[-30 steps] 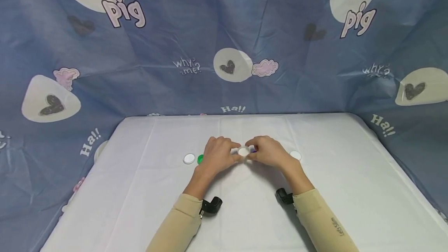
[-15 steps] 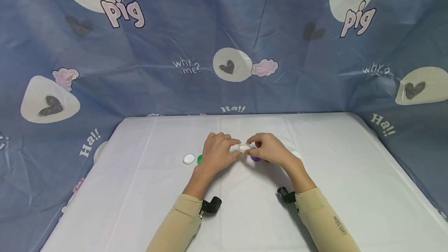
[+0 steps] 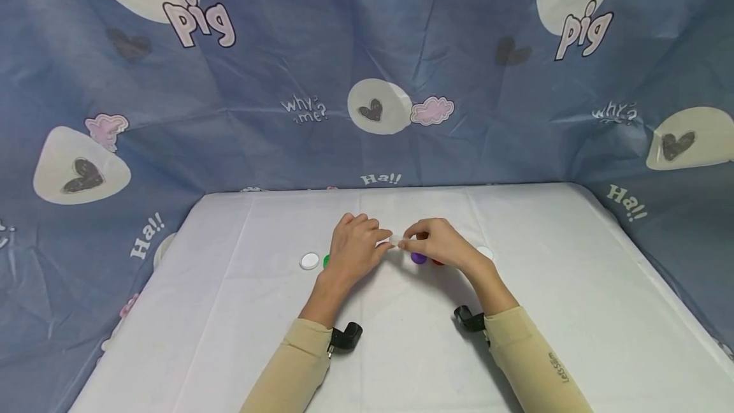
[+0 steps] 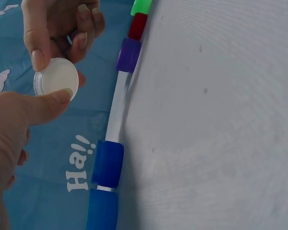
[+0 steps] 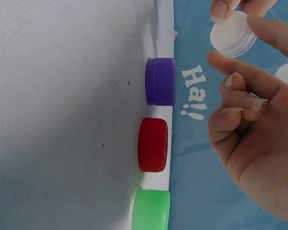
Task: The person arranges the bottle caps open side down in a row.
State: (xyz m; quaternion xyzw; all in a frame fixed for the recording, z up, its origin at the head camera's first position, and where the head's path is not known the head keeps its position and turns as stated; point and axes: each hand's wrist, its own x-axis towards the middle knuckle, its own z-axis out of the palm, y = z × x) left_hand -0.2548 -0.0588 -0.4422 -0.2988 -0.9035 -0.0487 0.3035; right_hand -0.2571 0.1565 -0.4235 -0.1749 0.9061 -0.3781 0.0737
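Note:
A translucent white bottle cap (image 4: 60,79) is held up over the table between both hands, tipped on edge in the head view. My left hand (image 3: 358,244) pinches its rim from the left, the thumb lying on the cap's flat face in the left wrist view. From the right, my right hand (image 3: 440,242) pinches the opposite rim between thumb and index finger, its other fingers curled in. Beneath the right hand stand a purple cap (image 5: 160,82) and a red cap (image 5: 153,145). A green cap (image 3: 327,260) is mostly hidden behind the left hand.
Two blue caps, one darker (image 4: 108,164) and one lighter (image 4: 102,211), stand in line on the white tablecloth (image 3: 401,349). A white disc (image 3: 309,260) lies at the left of the row, another pale disc (image 3: 485,252) at the right. A light green cap (image 5: 151,211) follows the red one.
The held cap has been raised slightly and turned from facing the camera to nearly edge-on. The right hand has lifted a little, uncovering the purple and red caps.

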